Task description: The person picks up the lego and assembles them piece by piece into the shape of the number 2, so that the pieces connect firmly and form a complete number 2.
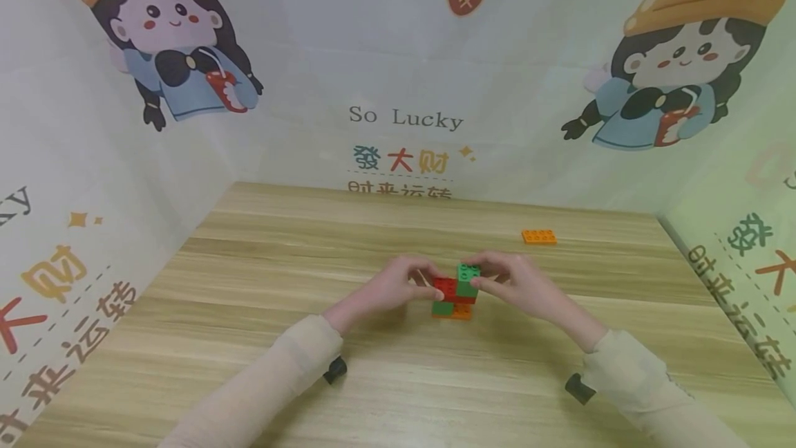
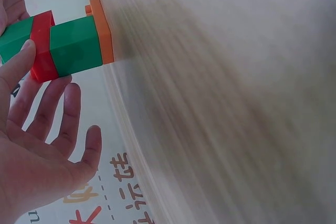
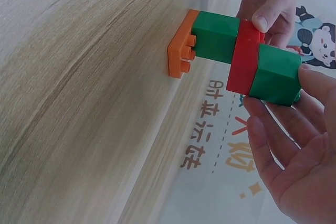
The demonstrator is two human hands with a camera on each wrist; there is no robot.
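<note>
While the left hand (image 1: 399, 285) pinches the red block (image 1: 446, 287) at its left end, the right hand (image 1: 524, 285) grips the upper green block (image 1: 468, 285) between thumb and fingers. That block sits on the red one's right end; under the red one's left end is the lower green block (image 1: 442, 308). Beneath, the base plate (image 1: 461, 312), orange with bare studs at its right, rests on the tabletop (image 1: 280, 261). Farther back to the right lies a loose orange plate (image 1: 539, 236).

Red brick (image 3: 244, 59), green blocks (image 3: 277, 74), sleeves (image 1: 264, 382) possibly cream.
</note>
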